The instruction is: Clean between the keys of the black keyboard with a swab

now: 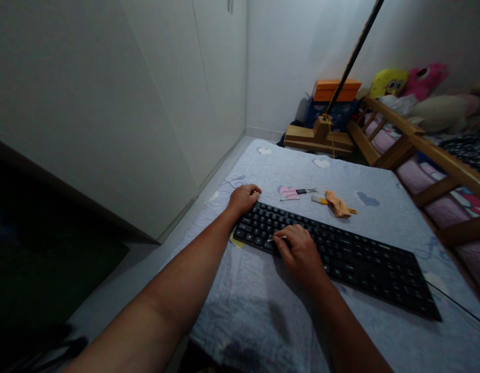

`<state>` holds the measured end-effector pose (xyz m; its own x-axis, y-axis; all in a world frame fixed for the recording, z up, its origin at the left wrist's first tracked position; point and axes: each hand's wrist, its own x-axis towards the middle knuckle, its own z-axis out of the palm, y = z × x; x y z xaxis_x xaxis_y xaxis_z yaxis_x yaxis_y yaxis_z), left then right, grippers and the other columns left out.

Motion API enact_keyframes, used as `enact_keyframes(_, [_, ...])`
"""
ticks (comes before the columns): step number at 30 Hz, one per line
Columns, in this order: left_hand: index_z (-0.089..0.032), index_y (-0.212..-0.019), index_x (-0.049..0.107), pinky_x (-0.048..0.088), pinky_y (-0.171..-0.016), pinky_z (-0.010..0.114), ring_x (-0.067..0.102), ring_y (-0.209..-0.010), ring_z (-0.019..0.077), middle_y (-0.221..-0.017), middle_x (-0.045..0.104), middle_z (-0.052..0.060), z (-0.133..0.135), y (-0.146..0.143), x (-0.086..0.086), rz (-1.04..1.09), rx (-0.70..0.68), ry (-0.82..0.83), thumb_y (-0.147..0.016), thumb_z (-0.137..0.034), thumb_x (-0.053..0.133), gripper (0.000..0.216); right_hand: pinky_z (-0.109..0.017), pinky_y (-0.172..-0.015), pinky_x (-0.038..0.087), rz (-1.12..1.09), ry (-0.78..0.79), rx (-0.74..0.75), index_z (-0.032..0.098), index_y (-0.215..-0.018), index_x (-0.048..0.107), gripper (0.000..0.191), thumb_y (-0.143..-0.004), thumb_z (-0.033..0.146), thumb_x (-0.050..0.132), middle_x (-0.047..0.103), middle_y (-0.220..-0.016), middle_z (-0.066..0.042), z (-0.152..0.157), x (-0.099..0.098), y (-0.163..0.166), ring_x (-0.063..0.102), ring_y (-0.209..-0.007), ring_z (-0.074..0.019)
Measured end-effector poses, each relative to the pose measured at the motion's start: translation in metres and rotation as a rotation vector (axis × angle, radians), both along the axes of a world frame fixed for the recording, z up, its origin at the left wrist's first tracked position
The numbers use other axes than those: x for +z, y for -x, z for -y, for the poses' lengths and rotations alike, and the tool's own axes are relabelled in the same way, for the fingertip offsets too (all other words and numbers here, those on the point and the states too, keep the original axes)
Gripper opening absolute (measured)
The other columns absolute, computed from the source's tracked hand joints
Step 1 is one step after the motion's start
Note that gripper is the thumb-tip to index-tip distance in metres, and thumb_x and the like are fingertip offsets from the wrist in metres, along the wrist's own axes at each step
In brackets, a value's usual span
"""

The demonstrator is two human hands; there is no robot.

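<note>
A black keyboard (352,254) lies slantwise on the quilted cover, its cable leaving at the right end. My left hand (243,198) grips the keyboard's upper left corner, fingers curled at the edge. Over the lower left keys, my right hand (298,248) is closed in a pinch on a thin white cotton swab (279,238), whose end points left at the keys. Beyond the keyboard lie a wire tool with a black grip (301,191) and a small thin stick (290,200). Beside them an orange cloth (338,204) rests across a yellow-handled brush (320,200).
White cabinet doors (178,93) rise on the left. A wooden bed rail (430,140) runs along the right, with plush toys (390,83) behind it. At the back stand a wooden base with a dark pole (352,62) and an orange box (337,90).
</note>
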<state>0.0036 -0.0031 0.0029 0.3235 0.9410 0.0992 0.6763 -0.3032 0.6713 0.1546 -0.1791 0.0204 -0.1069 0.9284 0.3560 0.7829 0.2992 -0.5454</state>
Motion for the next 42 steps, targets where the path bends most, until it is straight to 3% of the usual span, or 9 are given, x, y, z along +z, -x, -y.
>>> enact_keyframes(42, [-0.018, -0.1, 0.076, 0.049, -0.078, 0.027, 0.064, -0.08, 0.0176, -0.086, 0.074, 0.004, -0.0013, 0.0001, -0.0012, 0.002, -0.007, 0.002, -0.081, -0.023, 0.052, 0.03, -0.035, -0.077, 0.038, -0.012, 0.008, -0.055, 0.02, -0.083, 0.066, 0.015, -0.091, 0.018, 0.053, 0.067, -0.081, -0.005, -0.0013, 0.0004, -0.0018, 0.053, -0.083, -0.0215])
